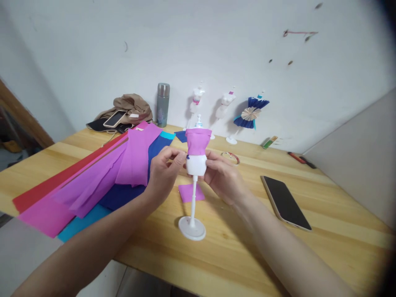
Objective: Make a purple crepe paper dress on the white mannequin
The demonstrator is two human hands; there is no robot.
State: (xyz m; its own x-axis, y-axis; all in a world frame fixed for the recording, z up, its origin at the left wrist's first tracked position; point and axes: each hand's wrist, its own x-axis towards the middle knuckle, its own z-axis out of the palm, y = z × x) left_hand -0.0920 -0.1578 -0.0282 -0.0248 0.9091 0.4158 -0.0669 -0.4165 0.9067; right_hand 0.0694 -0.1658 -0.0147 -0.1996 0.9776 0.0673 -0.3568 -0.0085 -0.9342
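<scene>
A small white dress form [196, 166] stands upright on a thin pole with a round base, directly in front of me. A band of pink-purple crepe paper [198, 142] wraps its chest and waist, and the hips are bare. My right hand [223, 176] grips the form's right hip, thumb in front and fingers partly hidden behind. At the left hip, my left hand [165, 170] is closed with thumb and index finger pinched together; what lies between them is too small to make out. A tiny dark blue spot shows on the hip beside those fingertips. Behind the pole lies a purple paper square [188, 194].
Crepe paper sheets [133, 161] in pink, purple, red and blue pile up at left. Three more dress forms [247, 113], one in pleated blue paper, line the wall near a flask [163, 105]. A phone [286, 202] and a bracelet [232, 157] lie at right.
</scene>
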